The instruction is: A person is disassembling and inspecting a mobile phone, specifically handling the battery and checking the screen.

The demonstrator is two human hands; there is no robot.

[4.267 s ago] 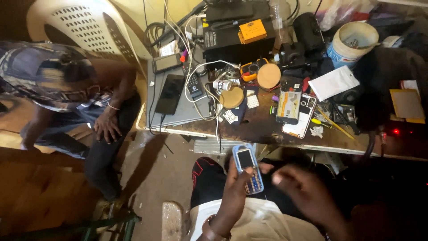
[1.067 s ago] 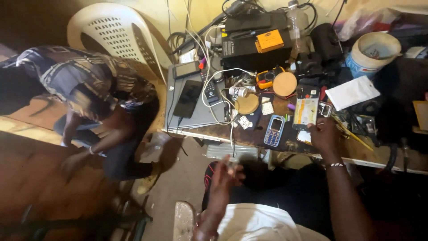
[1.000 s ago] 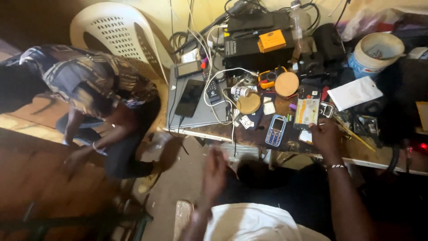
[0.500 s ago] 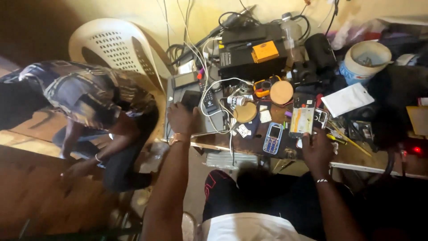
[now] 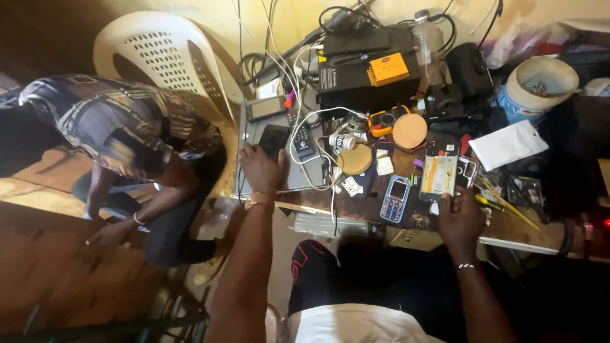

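Left hand (image 5: 260,168) now rests flat, fingers spread, touching the black smartphone (image 5: 273,140) on the grey laptop (image 5: 279,181). Right hand (image 5: 459,216) pinches the opened phone (image 5: 438,174), unchanged. Blue keypad phone (image 5: 395,199) lies between them on the cluttered workbench (image 5: 521,236); a white plastic chair (image 5: 165,57) stands left.
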